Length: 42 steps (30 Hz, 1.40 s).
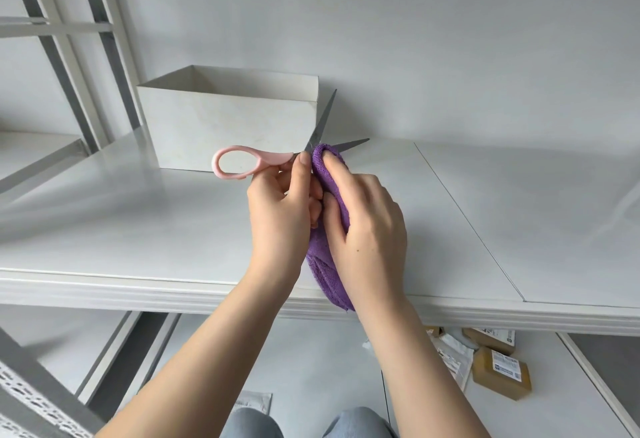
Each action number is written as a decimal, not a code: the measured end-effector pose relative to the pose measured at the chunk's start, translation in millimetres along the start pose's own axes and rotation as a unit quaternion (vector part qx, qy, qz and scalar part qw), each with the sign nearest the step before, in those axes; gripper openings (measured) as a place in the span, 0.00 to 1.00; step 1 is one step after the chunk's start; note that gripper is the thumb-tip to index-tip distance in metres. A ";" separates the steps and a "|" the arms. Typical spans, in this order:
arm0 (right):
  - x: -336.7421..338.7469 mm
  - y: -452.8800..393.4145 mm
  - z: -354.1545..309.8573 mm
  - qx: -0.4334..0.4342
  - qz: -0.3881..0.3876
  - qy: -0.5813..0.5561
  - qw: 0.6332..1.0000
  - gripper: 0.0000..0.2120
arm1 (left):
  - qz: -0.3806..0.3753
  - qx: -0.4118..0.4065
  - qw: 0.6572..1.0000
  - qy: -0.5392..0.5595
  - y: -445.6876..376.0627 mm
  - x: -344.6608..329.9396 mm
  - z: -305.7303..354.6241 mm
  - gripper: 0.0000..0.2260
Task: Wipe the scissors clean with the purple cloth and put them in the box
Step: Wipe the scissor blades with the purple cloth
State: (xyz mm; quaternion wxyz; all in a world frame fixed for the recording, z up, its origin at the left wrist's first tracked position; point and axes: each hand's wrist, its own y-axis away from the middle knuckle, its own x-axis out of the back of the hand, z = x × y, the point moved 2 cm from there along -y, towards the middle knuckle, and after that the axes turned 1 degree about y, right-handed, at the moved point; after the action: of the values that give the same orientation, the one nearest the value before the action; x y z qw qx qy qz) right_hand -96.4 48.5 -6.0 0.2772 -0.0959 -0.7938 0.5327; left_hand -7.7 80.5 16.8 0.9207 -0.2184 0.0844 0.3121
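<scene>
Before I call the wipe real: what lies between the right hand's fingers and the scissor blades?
In the head view, only the purple cloth: the right hand presses a fold of it onto the scissors near the pivot, while the left hand holds the pink handle.

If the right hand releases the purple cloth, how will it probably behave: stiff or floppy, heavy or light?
Probably floppy: the purple cloth folds around the scissors blade and hangs limp under the right hand. It seems light, since the fingers hold it without visible strain. Its fuzzy surface should grip rather than slide.
</scene>
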 end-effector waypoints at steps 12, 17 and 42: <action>3.3 -2.6 0.4 -0.008 0.029 0.094 0.995 0.21 | -0.015 0.008 1.000 0.021 1.4 4.7 3.2 0.15; 5.3 -5.6 10.0 -0.055 0.033 0.097 0.993 0.22 | -0.020 0.001 1.000 0.015 0.1 5.8 3.5 0.14; 4.7 -1.9 2.7 -0.029 0.020 0.127 0.991 0.21 | -0.029 0.020 0.999 0.026 -1.2 5.2 0.6 0.10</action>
State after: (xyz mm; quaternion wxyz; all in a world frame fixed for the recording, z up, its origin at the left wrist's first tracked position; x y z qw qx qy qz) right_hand -101.4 47.6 -3.4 0.3625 -0.1868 -0.7648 0.4988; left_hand -2.8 82.8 16.3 0.9313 -0.2099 0.1078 0.2774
